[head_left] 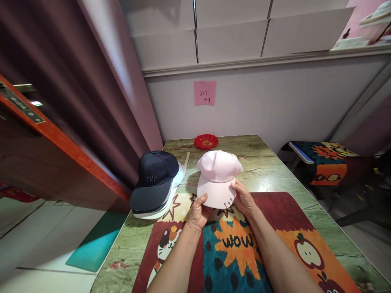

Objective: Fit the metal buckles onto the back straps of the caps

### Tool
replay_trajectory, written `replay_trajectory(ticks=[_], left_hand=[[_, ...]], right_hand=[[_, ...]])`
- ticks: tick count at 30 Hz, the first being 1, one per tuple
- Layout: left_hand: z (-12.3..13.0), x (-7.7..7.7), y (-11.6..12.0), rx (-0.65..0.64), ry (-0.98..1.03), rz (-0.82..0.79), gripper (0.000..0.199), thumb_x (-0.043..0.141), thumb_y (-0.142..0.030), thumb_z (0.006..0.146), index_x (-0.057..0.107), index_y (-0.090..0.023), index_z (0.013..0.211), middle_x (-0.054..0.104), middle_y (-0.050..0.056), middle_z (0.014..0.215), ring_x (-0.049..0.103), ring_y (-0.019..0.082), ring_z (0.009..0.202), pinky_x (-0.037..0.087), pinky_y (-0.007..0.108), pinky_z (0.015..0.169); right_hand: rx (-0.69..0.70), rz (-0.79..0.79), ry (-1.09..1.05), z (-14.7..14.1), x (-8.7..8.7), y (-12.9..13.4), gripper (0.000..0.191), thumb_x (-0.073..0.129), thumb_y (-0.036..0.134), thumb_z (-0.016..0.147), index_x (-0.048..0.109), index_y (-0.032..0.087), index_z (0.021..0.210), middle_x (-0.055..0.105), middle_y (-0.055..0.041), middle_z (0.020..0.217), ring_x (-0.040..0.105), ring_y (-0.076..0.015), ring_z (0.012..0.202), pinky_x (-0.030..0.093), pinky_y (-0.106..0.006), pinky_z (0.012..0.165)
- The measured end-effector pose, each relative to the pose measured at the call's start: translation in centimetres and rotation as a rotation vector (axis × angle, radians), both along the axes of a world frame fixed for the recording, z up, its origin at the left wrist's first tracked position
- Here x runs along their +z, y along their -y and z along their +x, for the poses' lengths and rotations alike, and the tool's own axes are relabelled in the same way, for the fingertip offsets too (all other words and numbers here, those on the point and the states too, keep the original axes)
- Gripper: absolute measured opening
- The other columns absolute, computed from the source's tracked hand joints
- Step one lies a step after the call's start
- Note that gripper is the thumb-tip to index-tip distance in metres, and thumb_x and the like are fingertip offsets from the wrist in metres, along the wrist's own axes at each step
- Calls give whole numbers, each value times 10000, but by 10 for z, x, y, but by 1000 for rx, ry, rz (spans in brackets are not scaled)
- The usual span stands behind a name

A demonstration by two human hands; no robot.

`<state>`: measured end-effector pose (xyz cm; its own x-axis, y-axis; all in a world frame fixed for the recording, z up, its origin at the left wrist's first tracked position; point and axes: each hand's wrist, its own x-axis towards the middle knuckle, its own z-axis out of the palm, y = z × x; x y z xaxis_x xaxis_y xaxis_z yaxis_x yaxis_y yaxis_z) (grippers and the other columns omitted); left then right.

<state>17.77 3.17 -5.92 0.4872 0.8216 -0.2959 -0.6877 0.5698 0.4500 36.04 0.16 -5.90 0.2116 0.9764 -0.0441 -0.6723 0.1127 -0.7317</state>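
Between my two hands is a pale pink baseball cap (218, 173), its brim facing me and several small metal rings along the brim's right edge. My left hand (198, 211) grips the brim at its lower left, thumb on top. At the brim's right side, my right hand (242, 197) pinches the edge, with some fingers hidden beneath. To the left, a dark navy cap (155, 173) sits stacked on a white cap (175, 189), whose pale strap sticks out behind. Beneath my arms lies a colourful patterned mat (210, 260).
A red scalloped dish (206, 141) stands at the back of the green wood-grain table (244, 145). A pink paper note (205, 93) is stuck on the wall behind. An orange-edged door (76, 146) stands close on the left; a stool with a patterned cover (328, 156) is at right.
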Motion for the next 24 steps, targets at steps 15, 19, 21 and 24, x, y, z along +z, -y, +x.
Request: replay_trajectory(ticks=[15,19,21,24], left_hand=[[-1,3,-12,1,45,81,369,580,-370,934,637,-167,1236,714,135,1192,651,284,1185,417,493,1133],[-1,3,-11,-44,0,112,408,592,-355,915,609,-165,1275,623,162,1363,590,315,1281,374,519,1159],[-1,2,-11,-70,-7,123,418,586,-365,915,607,-165,1282,602,165,1396,580,322,1293,364,527,1163],[-1,2,-10,-111,-6,141,452,592,-409,912,608,-168,1294,591,165,1414,573,331,1298,354,535,1165]], right_hand=[[-277,5,-23,8,1,-5,324,883,219,623,678,249,873,766,4,985,719,-181,921,615,-297,780],[-390,-7,1,11,-7,-13,333,893,238,580,685,252,839,756,20,884,702,-188,922,606,-328,835],[-431,-8,17,12,-11,-17,340,902,256,561,689,250,826,751,21,853,694,-197,916,594,-351,862],[-477,-14,45,11,-14,-20,375,923,292,550,702,233,847,746,2,863,683,-221,925,571,-384,900]])
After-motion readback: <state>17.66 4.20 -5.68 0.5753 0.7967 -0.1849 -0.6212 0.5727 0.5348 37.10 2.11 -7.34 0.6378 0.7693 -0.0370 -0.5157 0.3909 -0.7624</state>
